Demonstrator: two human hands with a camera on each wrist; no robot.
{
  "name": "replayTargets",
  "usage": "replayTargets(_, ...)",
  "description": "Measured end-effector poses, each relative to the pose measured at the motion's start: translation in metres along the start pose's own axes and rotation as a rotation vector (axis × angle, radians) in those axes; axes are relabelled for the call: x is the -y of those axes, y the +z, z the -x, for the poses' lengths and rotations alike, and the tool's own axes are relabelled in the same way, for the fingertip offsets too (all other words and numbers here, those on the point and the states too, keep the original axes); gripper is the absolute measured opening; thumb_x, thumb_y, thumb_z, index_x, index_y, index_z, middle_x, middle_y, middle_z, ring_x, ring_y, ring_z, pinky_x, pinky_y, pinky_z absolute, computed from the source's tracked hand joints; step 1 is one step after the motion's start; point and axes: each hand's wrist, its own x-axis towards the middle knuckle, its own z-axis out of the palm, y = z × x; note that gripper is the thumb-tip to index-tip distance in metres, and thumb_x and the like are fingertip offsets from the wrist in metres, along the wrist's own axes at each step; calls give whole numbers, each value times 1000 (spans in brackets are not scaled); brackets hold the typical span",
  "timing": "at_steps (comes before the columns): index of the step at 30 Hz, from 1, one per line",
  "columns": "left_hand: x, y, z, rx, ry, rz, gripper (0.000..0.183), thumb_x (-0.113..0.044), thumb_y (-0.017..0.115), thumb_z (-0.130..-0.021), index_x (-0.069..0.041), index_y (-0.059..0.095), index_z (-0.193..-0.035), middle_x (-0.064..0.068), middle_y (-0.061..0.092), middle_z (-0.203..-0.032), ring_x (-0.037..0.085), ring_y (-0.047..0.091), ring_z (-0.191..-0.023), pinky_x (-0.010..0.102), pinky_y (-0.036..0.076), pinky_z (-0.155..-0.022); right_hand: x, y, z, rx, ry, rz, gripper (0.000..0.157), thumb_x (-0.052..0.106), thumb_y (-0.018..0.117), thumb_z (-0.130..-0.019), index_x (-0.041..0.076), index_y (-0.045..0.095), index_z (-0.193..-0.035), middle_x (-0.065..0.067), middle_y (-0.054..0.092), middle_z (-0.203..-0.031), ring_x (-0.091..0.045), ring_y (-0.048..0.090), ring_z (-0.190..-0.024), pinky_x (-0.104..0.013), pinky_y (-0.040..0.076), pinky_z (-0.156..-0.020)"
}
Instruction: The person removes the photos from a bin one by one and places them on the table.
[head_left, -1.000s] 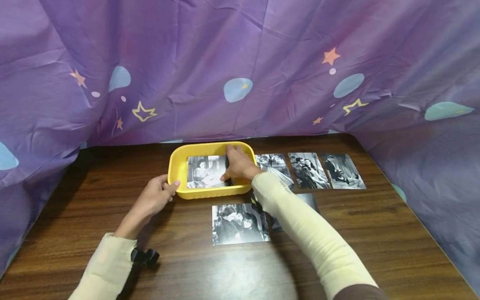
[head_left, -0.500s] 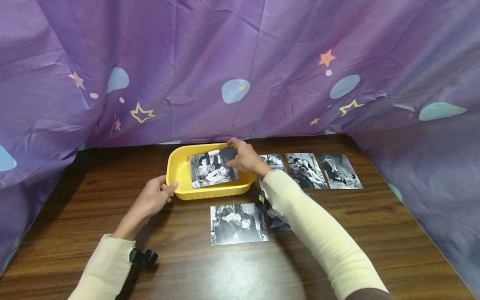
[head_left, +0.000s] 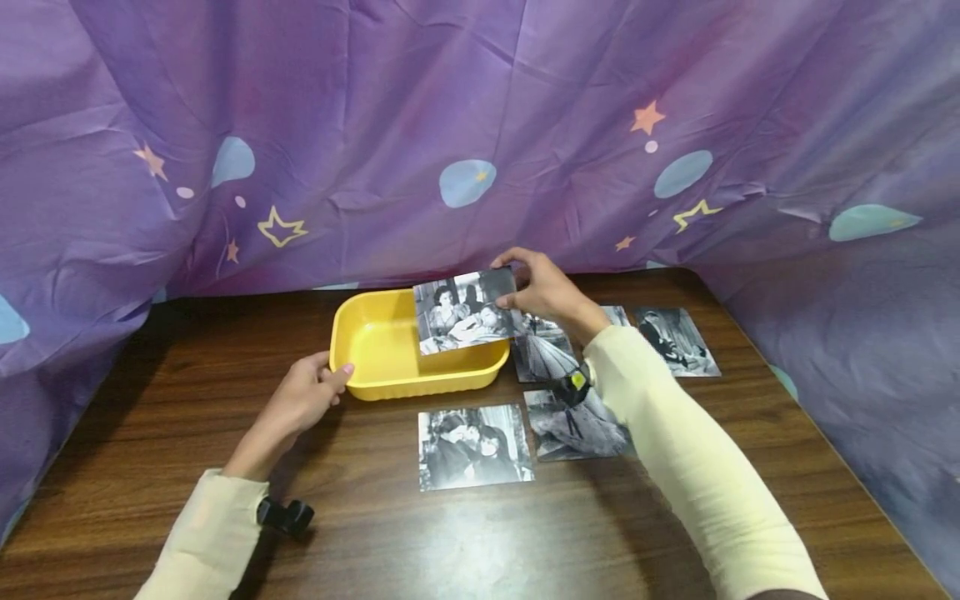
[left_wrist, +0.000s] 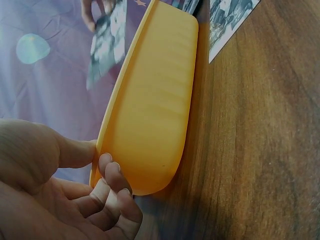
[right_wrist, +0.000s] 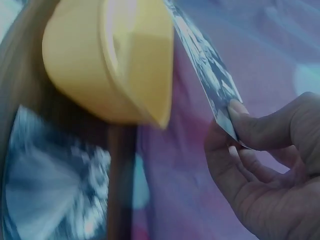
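A black-and-white photo [head_left: 461, 315] is pinched at its right end between thumb and fingers of my right hand [head_left: 551, 292]. It hangs tilted over the right part of a yellow plastic tray [head_left: 420, 387], above the rim. In the right wrist view the held photo [right_wrist: 207, 70] appears nearly edge-on, apart from the tray wall [right_wrist: 75, 55]. My left hand [head_left: 303, 392] grips the tray's near left corner, thumb on the rim. The left wrist view shows that hand [left_wrist: 75, 185] with the thumb over the rim and the fingers against the outer wall [left_wrist: 150, 100]. Inside, the tray's visible floor is bare.
More black-and-white photos lie on the dark wooden table [head_left: 360, 517]: one in front of the tray [head_left: 476, 447], one to its right [head_left: 573, 425], and several in a back row, including the rightmost photo [head_left: 677, 342]. A purple curtain [head_left: 405, 167] hangs behind.
My right hand has lifted the photo out of the tray and carried it up and to the right. The left hand has stayed on the tray's corner.
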Motion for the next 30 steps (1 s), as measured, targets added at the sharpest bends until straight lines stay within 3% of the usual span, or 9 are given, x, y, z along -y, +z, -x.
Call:
replayTargets(4, 0, 0, 0, 4, 2, 2, 49, -16, 50, -107, 17, 41, -142, 10, 55, -80, 17, 51, -73, 27, 40, -61, -7, -33, 18, -13, -12, -30, 53, -12, 75, -83, 0, 57, -130, -25, 68, -101, -19, 62, -73, -28, 53, -61)
replayTargets(10, -1, -2, 0, 3, -5, -11, 48, -16, 50, -107, 17, 42, -141, 11, 55, -80, 17, 51, -72, 26, 39, -59, -32, -80, 49, -38, -11, -65, 55, -15, 73, -82, -4, 54, -132, -12, 59, -76, -14, 58, -57, -28, 52, -54)
replayTargets(16, 0, -2, 1, -1, -15, -17, 48, -18, 51, -107, 16, 43, -140, 10, 56, -80, 17, 51, -72, 26, 39, -58, -57, -117, 82, -7, 16, -30, 56, -10, 74, -85, -4, 51, -136, -8, 58, -73, -15, 59, -56, -30, 52, -56)
replayTargets(23, 1, -1, 1, -3, -13, -21, 44, -18, 51, -107, 14, 47, -137, 10, 55, -81, 17, 51, -72, 26, 39, -57, -95, -148, 117, -10, -5, 139, 51, -5, 79, -84, -5, 56, -129, -7, 58, -76, -11, 56, -64, -28, 49, -58)
replayTargets(29, 0, 0, 0, 7, -19, -24, 46, -18, 50, -108, 15, 44, -139, 11, 56, -82, 18, 51, -73, 27, 39, -57, -134, -162, 146, -47, -60, 221, 47, -10, 81, -78, -8, 60, -120, -4, 58, -80, -6, 52, -72, -20, 44, -63)
replayTargets(30, -1, 0, 0, 9, -21, -26, 46, -19, 50, -108, 15, 44, -140, 12, 56, -83, 18, 51, -73, 27, 39, -58, -141, -164, 150, -40, -62, 195, 47, -12, 80, -77, -6, 61, -119, -4, 60, -81, -6, 53, -73, -20, 44, -64)
